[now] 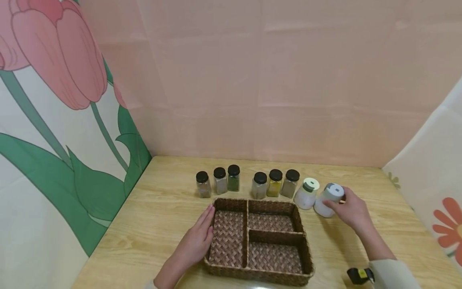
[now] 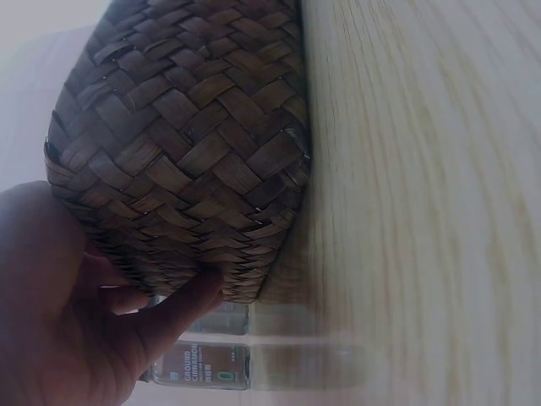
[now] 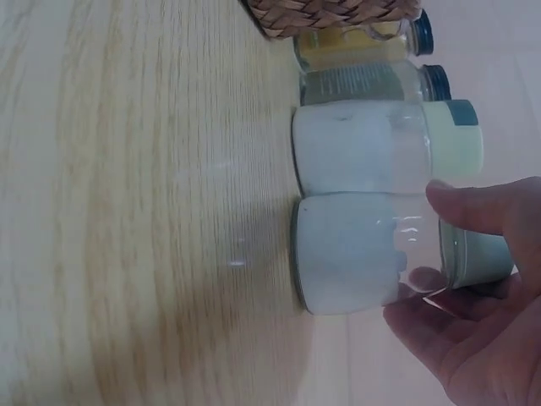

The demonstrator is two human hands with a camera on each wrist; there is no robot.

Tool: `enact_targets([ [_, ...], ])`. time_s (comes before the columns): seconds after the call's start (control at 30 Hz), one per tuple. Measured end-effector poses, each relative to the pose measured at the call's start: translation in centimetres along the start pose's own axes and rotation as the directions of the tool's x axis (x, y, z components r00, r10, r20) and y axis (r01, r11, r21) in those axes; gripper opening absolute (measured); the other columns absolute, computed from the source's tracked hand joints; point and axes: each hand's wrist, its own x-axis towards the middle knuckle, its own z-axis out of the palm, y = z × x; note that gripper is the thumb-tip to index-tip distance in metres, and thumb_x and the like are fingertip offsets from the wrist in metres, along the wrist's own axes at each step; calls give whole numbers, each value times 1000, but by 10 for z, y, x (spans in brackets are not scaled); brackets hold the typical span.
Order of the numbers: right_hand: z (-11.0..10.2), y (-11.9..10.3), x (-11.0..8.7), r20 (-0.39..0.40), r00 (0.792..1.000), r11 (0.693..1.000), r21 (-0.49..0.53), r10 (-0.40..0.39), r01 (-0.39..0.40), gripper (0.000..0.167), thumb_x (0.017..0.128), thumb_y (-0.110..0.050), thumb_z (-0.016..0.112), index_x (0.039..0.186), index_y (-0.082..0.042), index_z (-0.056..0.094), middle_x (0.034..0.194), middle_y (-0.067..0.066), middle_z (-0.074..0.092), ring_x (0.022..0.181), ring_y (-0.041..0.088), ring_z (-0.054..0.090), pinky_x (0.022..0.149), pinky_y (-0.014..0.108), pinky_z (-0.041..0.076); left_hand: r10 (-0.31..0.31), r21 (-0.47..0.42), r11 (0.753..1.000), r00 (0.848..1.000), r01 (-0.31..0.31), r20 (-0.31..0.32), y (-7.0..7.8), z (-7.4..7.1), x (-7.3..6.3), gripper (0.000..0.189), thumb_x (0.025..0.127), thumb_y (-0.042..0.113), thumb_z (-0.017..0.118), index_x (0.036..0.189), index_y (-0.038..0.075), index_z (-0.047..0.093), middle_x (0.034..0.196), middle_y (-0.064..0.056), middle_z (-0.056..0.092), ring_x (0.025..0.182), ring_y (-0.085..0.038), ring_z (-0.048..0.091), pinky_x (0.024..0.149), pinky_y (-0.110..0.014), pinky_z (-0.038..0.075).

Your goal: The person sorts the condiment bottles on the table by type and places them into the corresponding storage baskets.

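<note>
Left hand [image 1: 193, 243], fingers straight, lies against the left wall of the woven basket [image 1: 246, 237], presumably steadying it. Behind the basket: six black-capped jars [image 1: 259, 189], one green-filled, one yellow. Beyond its right rear corner: pale-green-capped shaker [image 1: 306, 196], then grey-capped shaker [image 1: 323, 206], both apparently white-filled; right hand [image 1: 353, 208] pinches the latter near its cap, probably for control.

Six jars [image 1: 274, 188] stand behind the basket [image 1: 260, 275] on the table [image 1: 144, 224]; two bottles [image 1: 306, 198] stand side by side to their right.
</note>
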Motion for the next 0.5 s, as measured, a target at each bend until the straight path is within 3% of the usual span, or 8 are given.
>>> enact_targets([
  [0.27,-6,-8,-8,-74,997,1000,-13,-25,25,81,92,-47,72,137,14,43,122,39,57,105,55,56,75,59,53,-6,-2,1000,1000,6,15,1,-1,0,56,106,13,47,159,4,29,168,-6,21,144,-33,40,113,-49,40],
  [0.5,-19,-20,-13,-77,996,999,-22,-36,34,85,91,-48,73,138,15,42,122,39,57,102,54,58,70,56,56,-2,-7,1000,1000,2,-3,0,-1,0,56,107,14,48,159,4,30,168,-5,22,143,-33,42,113,-48,41],
])
